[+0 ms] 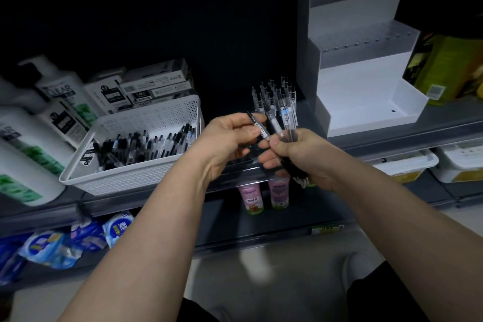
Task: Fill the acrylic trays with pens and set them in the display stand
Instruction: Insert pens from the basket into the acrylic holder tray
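My right hand (303,157) grips a bunch of clear pens (281,110) by their dark lower ends, their clip ends fanned upward. My left hand (230,138) pinches a single pen (257,125) between thumb and fingers, held slanted right beside the bunch. Under both hands lies a clear acrylic tray (245,165) with a row of holes, mostly hidden, on the shelf's front edge. A white perforated basket (162,117) to the left holds several loose pens (146,148). The stepped white display stand (366,81) sits at the right on the same shelf.
Shampoo bottles (60,102) and small boxes (154,86) crowd the shelf's left side. A yellow-green package (447,68) stands right of the stand. On the lower shelf are pink cups (264,196), blue packets (65,243) and white tubs (407,165).
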